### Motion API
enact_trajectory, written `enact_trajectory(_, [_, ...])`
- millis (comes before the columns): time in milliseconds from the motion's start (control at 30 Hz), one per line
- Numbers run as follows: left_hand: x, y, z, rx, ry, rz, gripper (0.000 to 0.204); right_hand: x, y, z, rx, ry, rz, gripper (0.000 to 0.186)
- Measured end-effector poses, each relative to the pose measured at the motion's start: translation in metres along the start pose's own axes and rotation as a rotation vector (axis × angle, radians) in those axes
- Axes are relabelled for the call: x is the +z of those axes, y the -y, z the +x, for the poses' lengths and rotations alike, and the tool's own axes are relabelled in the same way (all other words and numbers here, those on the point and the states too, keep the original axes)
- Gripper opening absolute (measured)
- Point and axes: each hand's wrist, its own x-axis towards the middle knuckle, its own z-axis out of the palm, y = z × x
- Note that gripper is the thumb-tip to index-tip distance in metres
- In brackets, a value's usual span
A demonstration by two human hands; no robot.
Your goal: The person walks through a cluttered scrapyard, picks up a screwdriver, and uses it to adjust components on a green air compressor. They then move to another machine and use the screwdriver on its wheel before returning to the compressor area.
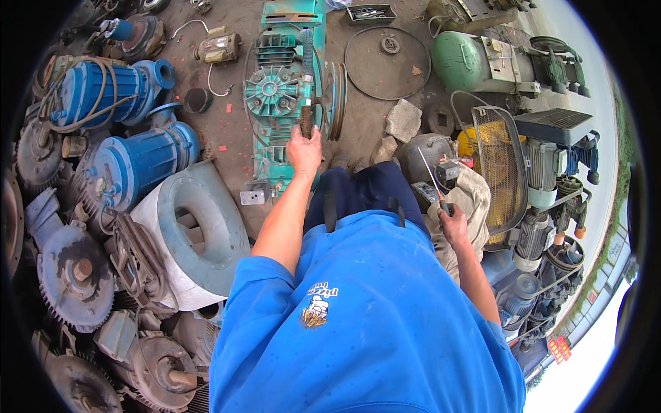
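Note:
In front of me on the ground stands a green air compressor pump (272, 93) with a finned cylinder and a round ribbed cover. My left hand (304, 150) reaches over it, its fingers closed around the lower end of a rusty brown pipe piece (306, 118). Above that piece, a metal fitting (306, 82) joins a grey braided hose (308, 51). Off to the right, my right hand (454, 226) grips the dark handle of a long, thin screwdriver (432, 173), its shaft pointing up and away from the pump.
Blue motors (141, 162), a grey fan housing (203, 234) and toothed discs crowd the left. Right of me are a wire-mesh guard (501, 165), a beige cloth (471, 196) and a green tank (458, 62). Stones (403, 120) and a belt loop (349, 62) lie beyond my feet.

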Motion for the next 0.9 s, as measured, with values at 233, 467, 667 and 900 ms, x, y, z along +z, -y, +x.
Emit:
enact_trajectory(233, [0.004,0.002,-0.002,0.003,-0.022,0.02,0.026,-0.034,0.069,0.068,-0.109,0.095,-0.204,0.043])
enact_trajectory(467, [0.004,0.001,-0.01,0.017,-0.128,0.138,0.024,-0.046,0.185,0.149,-0.293,0.271,-0.391,0.037])
enact_trajectory(667, [-0.01,-0.023,-0.022,-0.202,-0.136,0.377,0.018,-0.052,0.234,0.257,-0.311,0.505,-0.423,0.038])
enact_trajectory(900, [-0.017,-0.055,-0.022,-0.668,-0.112,0.397,0.022,-0.121,0.273,0.367,-0.274,0.404,-0.395,0.043])
